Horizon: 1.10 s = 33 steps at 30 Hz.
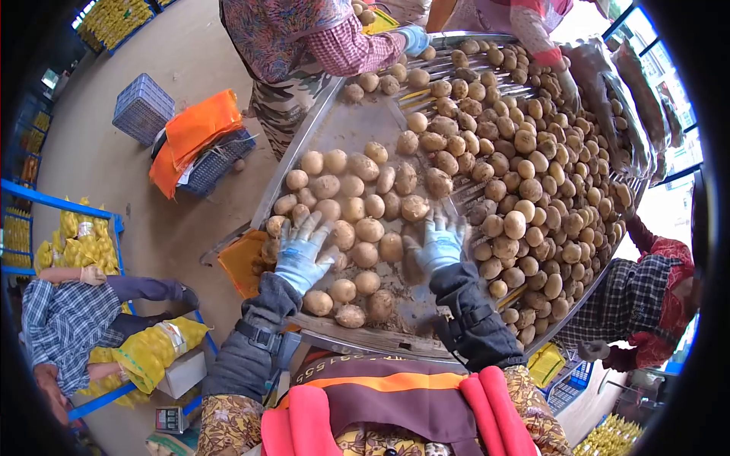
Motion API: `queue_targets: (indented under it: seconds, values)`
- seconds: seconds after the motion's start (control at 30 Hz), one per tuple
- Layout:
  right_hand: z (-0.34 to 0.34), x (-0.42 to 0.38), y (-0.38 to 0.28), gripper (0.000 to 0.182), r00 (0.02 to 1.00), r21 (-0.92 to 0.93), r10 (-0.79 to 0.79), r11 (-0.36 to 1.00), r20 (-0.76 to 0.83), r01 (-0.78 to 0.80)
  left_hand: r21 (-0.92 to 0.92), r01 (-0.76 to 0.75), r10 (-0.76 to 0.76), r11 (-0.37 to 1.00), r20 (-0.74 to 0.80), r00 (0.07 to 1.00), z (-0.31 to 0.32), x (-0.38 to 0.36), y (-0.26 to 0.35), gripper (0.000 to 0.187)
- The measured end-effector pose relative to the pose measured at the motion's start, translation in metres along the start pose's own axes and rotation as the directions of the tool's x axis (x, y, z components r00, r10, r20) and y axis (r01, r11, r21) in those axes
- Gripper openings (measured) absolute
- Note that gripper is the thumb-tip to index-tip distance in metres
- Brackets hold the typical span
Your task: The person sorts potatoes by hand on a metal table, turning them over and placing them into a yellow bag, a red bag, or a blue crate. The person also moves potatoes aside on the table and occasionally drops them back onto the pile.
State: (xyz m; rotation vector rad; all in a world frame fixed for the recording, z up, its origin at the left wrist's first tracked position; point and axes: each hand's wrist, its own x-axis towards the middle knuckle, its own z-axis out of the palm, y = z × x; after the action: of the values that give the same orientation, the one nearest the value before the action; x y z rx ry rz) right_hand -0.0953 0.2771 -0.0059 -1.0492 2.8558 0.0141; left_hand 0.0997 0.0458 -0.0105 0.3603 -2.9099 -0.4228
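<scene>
My left hand [304, 254], in a light blue glove, lies with fingers spread over potatoes at the left side of the metal sorting table [323, 140]. My right hand [439, 242], gloved alike, has its fingers apart and rests beside a potato [414, 207] near the middle. Between the two hands sit several brown, dirt-marked potatoes [365, 254]. A few more potatoes [350, 316] lie near the table's front edge. To the right spreads a large heap of potatoes [532, 182] over metal bars. An orange bag [245, 262] hangs at the table's left edge, partly under potatoes.
Co-workers stand at the far side, one with a blue-gloved hand [415, 39]. Another person [639, 300] stands at the right. At left, a person [68, 319] is near yellow net sacks [152, 353]. Crates [144, 109] and orange bags [194, 133] stand on the floor.
</scene>
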Motion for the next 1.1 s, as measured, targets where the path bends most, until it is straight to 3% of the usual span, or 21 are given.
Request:
queue_targets:
  seconds: [0.07, 0.13, 0.17, 0.2, 0.27, 0.3, 0.37, 0.4, 0.43, 0.47, 0.5, 0.53, 0.6, 0.67, 0.73, 0.8, 0.87, 0.93, 1.0, 1.03, 1.1]
  values:
    - [0.002, -0.007, -0.018, 0.078, 0.995, 0.031, -0.058, 0.998, 0.086, 0.055, -0.066, 0.071, -0.078, 0.995, -0.106, 0.991, 0.011, 0.028, -0.016, 0.058]
    - [-0.002, -0.007, -0.022, 0.066, 0.938, 0.205, -0.245, 0.959, 0.245, 0.197, 0.016, 0.209, -0.207, 0.978, -0.104, 0.973, 0.011, 0.054, -0.023, 0.064]
    - [-0.007, -0.006, -0.025, 0.051, 0.902, 0.304, -0.367, 0.906, 0.226, 0.293, 0.059, 0.232, -0.229, 0.971, -0.056, 0.972, 0.011, 0.069, -0.027, 0.067]
    - [-0.027, 0.005, -0.032, 0.038, 0.885, 0.339, -0.351, 0.909, 0.307, 0.244, 0.104, 0.249, -0.249, 0.963, -0.008, 0.968, 0.010, 0.083, -0.027, 0.070]
    - [-0.039, 0.045, -0.035, 0.027, 0.933, 0.328, -0.263, 0.928, 0.244, 0.175, 0.140, 0.190, -0.209, 0.972, 0.135, 0.969, 0.011, 0.102, -0.015, 0.076]
    - [-0.047, 0.069, -0.034, 0.022, 0.972, 0.377, -0.234, 0.903, 0.023, 0.209, 0.080, 0.116, -0.131, 0.990, 0.224, 0.966, 0.013, 0.105, -0.006, 0.080]
    - [-0.037, 0.130, -0.023, 0.029, 0.839, 0.225, -0.217, 0.903, -0.499, 0.367, 0.104, 0.023, -0.056, 0.994, 0.328, 0.943, 0.031, 0.096, 0.007, 0.074]
    - [-0.039, 0.159, -0.013, 0.046, 0.927, 0.235, -0.185, 0.934, -0.326, 0.269, 0.086, 0.023, -0.056, 0.996, 0.403, 0.914, 0.035, 0.090, 0.012, 0.071]
    - [-0.023, 0.189, -0.002, 0.055, 0.925, 0.112, -0.131, 0.977, -0.356, 0.181, 0.058, 0.026, -0.048, 0.998, 0.425, 0.904, 0.035, 0.086, 0.012, 0.067]
    - [-0.030, 0.215, 0.001, 0.063, 0.974, 0.111, -0.043, 0.991, -0.224, 0.069, 0.030, 0.030, -0.040, 0.999, 0.447, 0.894, 0.036, 0.081, 0.010, 0.064]
    - [-0.032, 0.234, 0.004, 0.066, 0.983, -0.015, 0.003, 1.000, -0.184, -0.006, -0.037, -0.015, 0.025, 0.999, 0.302, 0.953, 0.041, 0.069, 0.004, 0.054]
    - [-0.032, 0.250, 0.007, 0.070, 0.988, -0.086, 0.036, 0.995, -0.150, -0.049, -0.038, -0.003, 0.015, 0.999, 0.309, 0.951, 0.032, 0.067, 0.002, 0.054]
    - [-0.034, 0.269, 0.006, 0.070, 0.991, -0.031, 0.063, 0.998, 0.120, -0.059, 0.060, -0.123, 0.084, 0.991, 0.442, 0.893, 0.013, 0.060, -0.002, 0.046]
    - [-0.029, 0.259, -0.004, 0.060, 0.990, -0.007, -0.027, 1.000, 0.138, 0.029, -0.027, -0.098, 0.101, 0.995, 0.369, 0.924, 0.015, 0.043, -0.006, 0.039]
    - [-0.028, 0.244, -0.011, 0.055, 0.963, 0.272, -0.215, 0.948, 0.163, 0.166, -0.045, -0.149, 0.155, 0.988, 0.301, 0.941, 0.011, 0.032, -0.007, 0.038]
    - [-0.021, 0.209, -0.022, 0.054, 0.936, 0.220, -0.317, 0.934, 0.155, 0.280, -0.048, -0.141, 0.149, 0.989, 0.341, 0.928, 0.016, 0.019, -0.008, 0.035]
    - [0.008, 0.168, -0.017, 0.062, 0.937, 0.382, -0.350, 0.863, -0.023, 0.331, 0.022, -0.174, 0.162, 0.984, 0.269, 0.950, 0.022, 0.006, -0.006, 0.035]
    - [0.008, 0.115, -0.017, 0.071, 0.908, 0.357, -0.417, 0.844, -0.028, 0.399, 0.037, -0.176, 0.158, 0.984, 0.295, 0.942, 0.016, -0.003, 0.003, 0.040]
    - [-0.001, 0.067, -0.016, 0.075, 0.870, 0.384, -0.483, 0.824, 0.094, 0.416, 0.011, -0.065, 0.056, 0.998, 0.369, 0.928, 0.008, -0.011, 0.020, 0.044]
    - [-0.009, 0.045, -0.016, 0.074, 0.867, 0.359, -0.488, 0.831, 0.103, 0.426, -0.054, -0.067, 0.080, 0.996, 0.294, 0.952, 0.007, -0.015, 0.029, 0.047]
    - [-0.017, 0.007, -0.008, 0.074, 0.832, 0.252, -0.543, 0.825, 0.114, 0.505, -0.084, -0.084, 0.109, 0.993, 0.376, 0.920, 0.006, -0.031, 0.044, 0.055]
